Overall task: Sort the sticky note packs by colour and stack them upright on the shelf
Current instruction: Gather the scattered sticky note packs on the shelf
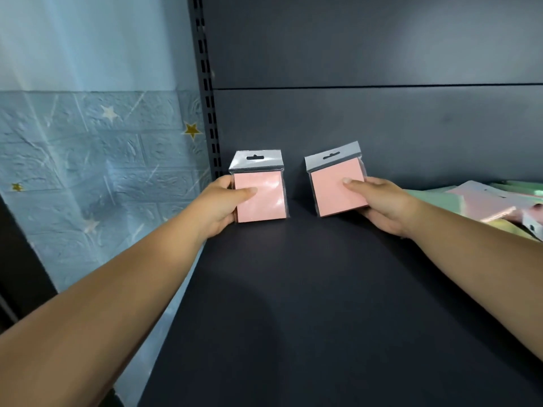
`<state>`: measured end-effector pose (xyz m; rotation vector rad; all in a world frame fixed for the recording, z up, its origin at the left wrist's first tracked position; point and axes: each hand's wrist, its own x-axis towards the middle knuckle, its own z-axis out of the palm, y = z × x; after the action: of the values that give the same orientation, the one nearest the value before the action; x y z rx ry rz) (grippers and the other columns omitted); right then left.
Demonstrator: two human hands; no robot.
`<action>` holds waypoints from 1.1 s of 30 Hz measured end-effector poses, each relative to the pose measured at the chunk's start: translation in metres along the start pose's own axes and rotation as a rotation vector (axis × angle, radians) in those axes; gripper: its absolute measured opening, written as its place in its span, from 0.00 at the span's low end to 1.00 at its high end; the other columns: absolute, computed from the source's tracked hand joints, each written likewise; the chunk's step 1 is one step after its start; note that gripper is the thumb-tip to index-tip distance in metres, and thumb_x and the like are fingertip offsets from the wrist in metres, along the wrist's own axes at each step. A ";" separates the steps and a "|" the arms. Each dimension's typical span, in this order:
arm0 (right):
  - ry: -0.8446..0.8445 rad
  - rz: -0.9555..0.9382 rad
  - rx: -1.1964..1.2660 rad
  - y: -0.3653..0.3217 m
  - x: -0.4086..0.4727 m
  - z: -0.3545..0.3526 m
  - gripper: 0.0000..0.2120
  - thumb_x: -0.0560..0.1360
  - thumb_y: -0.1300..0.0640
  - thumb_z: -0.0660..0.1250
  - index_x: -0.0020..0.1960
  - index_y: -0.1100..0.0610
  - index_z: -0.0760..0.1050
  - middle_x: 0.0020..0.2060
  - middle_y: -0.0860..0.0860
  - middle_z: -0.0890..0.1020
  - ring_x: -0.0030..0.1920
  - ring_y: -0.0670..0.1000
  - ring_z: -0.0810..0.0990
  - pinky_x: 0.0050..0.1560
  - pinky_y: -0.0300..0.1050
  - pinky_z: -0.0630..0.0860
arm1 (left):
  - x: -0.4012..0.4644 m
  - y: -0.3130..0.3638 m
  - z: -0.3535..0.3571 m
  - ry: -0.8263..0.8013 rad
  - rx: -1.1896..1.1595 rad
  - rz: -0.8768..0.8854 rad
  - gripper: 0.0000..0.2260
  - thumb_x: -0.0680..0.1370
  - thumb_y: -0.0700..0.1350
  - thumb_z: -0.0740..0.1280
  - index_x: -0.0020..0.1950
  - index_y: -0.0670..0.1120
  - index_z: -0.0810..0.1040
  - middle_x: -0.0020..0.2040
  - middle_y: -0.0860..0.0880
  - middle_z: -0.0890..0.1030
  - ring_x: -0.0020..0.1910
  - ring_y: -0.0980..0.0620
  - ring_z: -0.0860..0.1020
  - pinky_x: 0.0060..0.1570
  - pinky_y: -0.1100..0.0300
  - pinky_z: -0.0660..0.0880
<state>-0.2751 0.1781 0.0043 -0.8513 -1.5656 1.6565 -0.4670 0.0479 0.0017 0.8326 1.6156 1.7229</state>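
While both hands are busy, each one holds a pink pack of sticky notes. The left hand (226, 201) grips the left pink pack (260, 198) with the thumb on its front and the fingers behind. This pack stands upright near the back left corner of the shelf (293, 304), and its bottom edge seems to sit on the shelf. The right hand (379, 205) grips the right pink pack (338, 188) the same way, thumb on the front. That pack leans a little to one side, and I cannot tell if it touches the shelf. The two packs are apart, with a gap between them.

I think the step now is to put the two pink packs together. To do it well, the right pack should be turned straight first, so its hanging tab points up like the other one. Then it can slide over until it touches the left pack. The left hand should hold its pack so it does not fall over.

At the right edge of the shelf lies a loose pile of packs (484, 198), green, pink and yellow, not yet sorted.
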 end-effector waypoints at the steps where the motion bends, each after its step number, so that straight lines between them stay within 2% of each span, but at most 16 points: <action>1: 0.009 0.002 -0.006 0.000 0.000 -0.002 0.11 0.78 0.61 0.61 0.60 0.60 0.73 0.52 0.54 0.79 0.53 0.51 0.76 0.59 0.43 0.71 | 0.003 0.001 0.001 0.000 0.011 0.004 0.11 0.77 0.36 0.65 0.57 0.47 0.72 0.45 0.52 0.79 0.42 0.55 0.78 0.41 0.59 0.78; 3: 0.034 0.002 -0.038 -0.001 0.000 -0.003 0.07 0.77 0.62 0.62 0.55 0.59 0.73 0.48 0.53 0.80 0.51 0.51 0.77 0.58 0.45 0.73 | 0.008 0.001 0.000 0.018 0.101 0.028 0.11 0.76 0.39 0.66 0.58 0.47 0.72 0.46 0.52 0.79 0.43 0.56 0.78 0.40 0.61 0.79; 6: 0.043 -0.007 -0.075 -0.002 -0.002 0.001 0.03 0.76 0.63 0.64 0.47 0.57 0.74 0.42 0.50 0.80 0.44 0.49 0.79 0.51 0.46 0.76 | 0.014 0.001 -0.004 0.056 0.247 0.024 0.14 0.76 0.41 0.67 0.61 0.43 0.73 0.53 0.48 0.79 0.43 0.54 0.77 0.50 0.58 0.77; 8: 0.013 -0.028 -0.081 -0.003 -0.004 0.005 0.06 0.74 0.65 0.65 0.48 0.57 0.75 0.43 0.51 0.81 0.44 0.50 0.80 0.48 0.45 0.77 | 0.016 0.002 -0.006 0.057 0.296 0.015 0.15 0.76 0.42 0.67 0.62 0.42 0.73 0.55 0.46 0.78 0.43 0.55 0.76 0.44 0.61 0.75; 9: -0.003 -0.042 -0.088 -0.002 -0.005 0.007 0.08 0.74 0.67 0.66 0.51 0.58 0.76 0.44 0.52 0.81 0.45 0.51 0.80 0.49 0.47 0.78 | 0.017 0.002 -0.007 0.071 0.352 0.026 0.16 0.76 0.43 0.68 0.62 0.42 0.72 0.55 0.47 0.77 0.45 0.54 0.76 0.42 0.63 0.75; 11: -0.018 -0.051 -0.087 -0.002 -0.007 0.012 0.10 0.73 0.68 0.66 0.52 0.58 0.75 0.45 0.52 0.81 0.46 0.53 0.80 0.52 0.50 0.77 | 0.019 0.002 -0.011 0.146 0.515 0.069 0.19 0.74 0.46 0.70 0.63 0.43 0.71 0.54 0.49 0.75 0.50 0.53 0.73 0.46 0.62 0.72; 13: -0.036 -0.043 -0.061 -0.001 -0.009 0.016 0.09 0.73 0.68 0.66 0.49 0.57 0.74 0.44 0.52 0.81 0.44 0.51 0.80 0.50 0.49 0.78 | 0.021 0.001 -0.017 0.214 0.613 0.090 0.21 0.73 0.48 0.71 0.63 0.43 0.71 0.56 0.49 0.74 0.53 0.52 0.72 0.52 0.60 0.69; 16: -0.074 0.000 -0.055 0.000 -0.011 0.023 0.09 0.75 0.68 0.64 0.51 0.57 0.74 0.44 0.51 0.81 0.44 0.51 0.79 0.48 0.45 0.77 | 0.024 -0.001 -0.023 0.233 0.634 0.097 0.23 0.72 0.50 0.71 0.63 0.43 0.71 0.61 0.46 0.75 0.58 0.48 0.73 0.55 0.59 0.69; 18: -0.066 0.025 -0.057 0.001 -0.012 0.026 0.10 0.76 0.68 0.62 0.54 0.57 0.74 0.46 0.52 0.80 0.45 0.52 0.79 0.48 0.45 0.76 | 0.025 -0.005 -0.024 0.229 0.623 0.084 0.22 0.73 0.50 0.71 0.62 0.41 0.72 0.60 0.45 0.75 0.56 0.49 0.73 0.53 0.59 0.68; 22: -0.038 0.062 -0.018 0.002 -0.012 0.026 0.09 0.77 0.67 0.59 0.50 0.58 0.75 0.43 0.53 0.80 0.42 0.51 0.79 0.45 0.44 0.76 | 0.026 -0.016 -0.025 0.168 0.514 -0.021 0.21 0.71 0.50 0.73 0.59 0.40 0.75 0.60 0.44 0.76 0.57 0.48 0.75 0.56 0.59 0.71; 23: -0.034 0.071 -0.006 0.002 -0.011 0.025 0.08 0.77 0.67 0.59 0.49 0.59 0.76 0.42 0.53 0.80 0.41 0.50 0.79 0.44 0.44 0.76 | 0.025 -0.018 -0.025 0.156 0.504 -0.037 0.19 0.71 0.49 0.73 0.57 0.40 0.76 0.59 0.44 0.77 0.56 0.48 0.75 0.54 0.58 0.71; 25: -0.037 0.084 -0.005 0.002 -0.011 0.024 0.07 0.77 0.67 0.60 0.46 0.59 0.76 0.40 0.53 0.81 0.40 0.49 0.79 0.43 0.43 0.76 | 0.023 -0.019 -0.023 0.143 0.544 -0.040 0.12 0.72 0.49 0.72 0.46 0.42 0.75 0.51 0.45 0.76 0.49 0.50 0.73 0.43 0.61 0.70; 27: -0.058 0.077 -0.030 0.002 -0.011 0.024 0.07 0.77 0.67 0.61 0.45 0.59 0.77 0.41 0.52 0.81 0.41 0.49 0.79 0.43 0.42 0.77 | 0.020 -0.020 -0.019 0.147 0.585 -0.033 0.13 0.73 0.49 0.71 0.37 0.46 0.70 0.45 0.48 0.73 0.46 0.51 0.71 0.35 0.64 0.65; 30: -0.082 0.062 -0.048 0.003 -0.011 0.025 0.07 0.76 0.68 0.63 0.46 0.59 0.77 0.42 0.53 0.81 0.42 0.50 0.80 0.43 0.44 0.77 | 0.018 -0.021 -0.016 0.142 0.619 -0.044 0.15 0.74 0.51 0.70 0.33 0.47 0.68 0.36 0.51 0.71 0.38 0.53 0.71 0.33 0.67 0.63; 31: -0.082 0.061 -0.052 0.003 -0.011 0.025 0.06 0.76 0.68 0.63 0.45 0.60 0.77 0.42 0.53 0.81 0.41 0.50 0.80 0.42 0.44 0.78 | 0.018 -0.020 -0.016 0.142 0.646 -0.056 0.15 0.74 0.52 0.70 0.33 0.46 0.69 0.36 0.51 0.72 0.39 0.52 0.73 0.35 0.66 0.66; 33: -0.076 0.060 -0.069 0.003 -0.011 0.025 0.05 0.75 0.68 0.64 0.44 0.61 0.77 0.41 0.54 0.81 0.40 0.49 0.80 0.38 0.41 0.80 | 0.019 -0.019 -0.018 0.155 0.753 -0.063 0.14 0.73 0.56 0.69 0.40 0.45 0.74 0.47 0.47 0.77 0.52 0.46 0.76 0.49 0.59 0.71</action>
<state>-0.2899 0.1551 0.0023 -0.8888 -1.6724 1.7035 -0.4922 0.0537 -0.0173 0.9757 2.4190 1.1349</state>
